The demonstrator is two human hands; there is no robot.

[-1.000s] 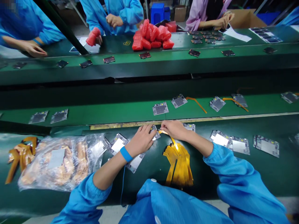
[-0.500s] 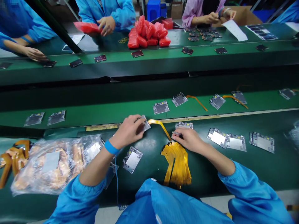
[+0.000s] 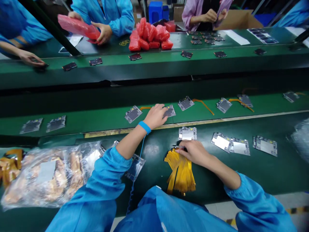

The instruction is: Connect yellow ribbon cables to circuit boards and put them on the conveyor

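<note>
My left hand (image 3: 156, 116) reaches over the green belt, with its fingers and thumb closed on the left edge of a circuit board (image 3: 171, 111). A blue wrist strap with a cord is on that wrist. Left of this hand lies another circuit board (image 3: 133, 114) with an orange flex cable (image 3: 145, 108) running from it. My right hand (image 3: 194, 150) is closed in a pinch around a thin grey tool, mostly hidden by the fingers. Its fingertips are at the top end of a fanned stack of yellow flex cables (image 3: 182, 174). Just behind it lies a circuit board (image 3: 187, 132) with a white patch.
More boards (image 3: 238, 146) lie on the right of the bench. A clear plastic bag (image 3: 48, 177) of copper-coloured parts rests at left. Boards with cables (image 3: 185, 103) lie on the belt. Across it, co-workers handle boards and red packets (image 3: 151, 33).
My left hand has moved from the bench onto the belt. The board with its flex cable now lies there, and the hand has another board. My right hand has lowered slightly towards the cable stack.
</note>
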